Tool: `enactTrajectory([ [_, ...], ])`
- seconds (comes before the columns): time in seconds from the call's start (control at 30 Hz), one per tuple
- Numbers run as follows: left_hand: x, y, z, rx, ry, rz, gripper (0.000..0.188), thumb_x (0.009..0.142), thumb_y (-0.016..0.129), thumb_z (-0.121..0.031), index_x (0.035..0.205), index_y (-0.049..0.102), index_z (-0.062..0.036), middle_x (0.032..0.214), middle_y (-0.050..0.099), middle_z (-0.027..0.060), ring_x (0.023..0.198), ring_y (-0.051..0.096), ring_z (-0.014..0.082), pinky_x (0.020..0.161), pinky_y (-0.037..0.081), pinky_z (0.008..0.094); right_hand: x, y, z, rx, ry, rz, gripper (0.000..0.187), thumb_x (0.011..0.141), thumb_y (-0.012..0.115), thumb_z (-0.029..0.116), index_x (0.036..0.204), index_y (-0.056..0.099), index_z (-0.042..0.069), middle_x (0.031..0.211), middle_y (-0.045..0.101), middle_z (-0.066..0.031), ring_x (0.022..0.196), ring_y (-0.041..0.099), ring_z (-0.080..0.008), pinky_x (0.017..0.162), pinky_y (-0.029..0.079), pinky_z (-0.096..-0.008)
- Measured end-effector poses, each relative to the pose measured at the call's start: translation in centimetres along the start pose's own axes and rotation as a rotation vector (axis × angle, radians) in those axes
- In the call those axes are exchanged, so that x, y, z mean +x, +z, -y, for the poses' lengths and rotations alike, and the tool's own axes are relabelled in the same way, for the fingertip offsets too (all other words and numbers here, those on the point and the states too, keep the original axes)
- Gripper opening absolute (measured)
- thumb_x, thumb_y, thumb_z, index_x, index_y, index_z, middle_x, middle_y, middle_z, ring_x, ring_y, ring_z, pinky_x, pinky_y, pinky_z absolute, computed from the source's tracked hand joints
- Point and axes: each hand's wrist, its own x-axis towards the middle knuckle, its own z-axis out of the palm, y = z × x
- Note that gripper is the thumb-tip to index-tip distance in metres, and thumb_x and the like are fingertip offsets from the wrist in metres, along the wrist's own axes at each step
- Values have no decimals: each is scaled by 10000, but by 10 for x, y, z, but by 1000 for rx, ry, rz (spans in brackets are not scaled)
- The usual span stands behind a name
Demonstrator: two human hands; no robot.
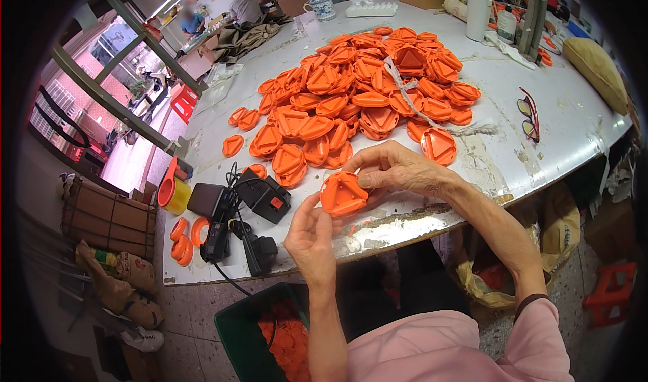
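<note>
Between my two hands, just above the table's front edge, is an orange round plastic part (343,194) with a raised triangle on its face. My left hand (312,237) grips its lower left side with the fingertips and thumb. The thumb and fingers of my right hand (398,169) pinch its upper right rim. Beyond my hands rises a large heap of similar orange parts (331,105), with a pale strip of cord (405,98) lying over it. One loose orange part (439,146) rests just beyond my right wrist.
Black power adapters with cables (263,196) lie left of my hands, near a yellow-and-orange container (174,192) and orange rings (181,243). Below the edge stand a green bin (236,341) of orange pieces and a yellowish sack (560,233). Glasses (530,115) and a white bottle (476,12) are right.
</note>
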Motion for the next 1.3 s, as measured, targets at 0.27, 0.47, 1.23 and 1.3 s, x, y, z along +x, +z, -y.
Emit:
enactTrajectory([
  [0.27, -1, 0, -4, 22, -18, 1, 307, 876, 550, 30, 1179, 536, 74, 810, 640, 76, 651, 610, 94, 587, 503, 203, 0, 3, 4, 20, 83, -13, 293, 887, 592, 167, 1133, 586, 7, 965, 621, -40, 839, 599, -93, 721, 536, -229],
  [0.47, -1, 0, -7, 45, -44, 90, 329, 861, 581, 22, 1183, 535, 76, 813, 642, 76, 666, 599, 93, 600, 491, 209, -4, 3, 4, 21, 9, -78, 272, 886, 582, 154, 1118, 599, 12, 921, 618, -20, 796, 582, -75, 666, 517, -207],
  [1.23, -3, -2, -6, 33, -92, 176, 263, 850, 630, -20, 1091, 596, 80, 811, 643, 70, 685, 579, 97, 608, 457, 213, 0, 3, 2, -270, -71, -46, 219, 864, 582, 94, 1044, 639, -16, 939, 635, -28, 867, 549, -79, 788, 448, -222],
  [1.3, -2, -1, -7, 23, -105, 165, 250, 851, 625, -17, 1079, 599, 82, 805, 643, 71, 678, 581, 96, 606, 457, 212, 1, 1, 0, -243, -69, -44, 228, 862, 594, 104, 1053, 637, -12, 943, 633, -29, 868, 549, -80, 786, 452, -222],
])
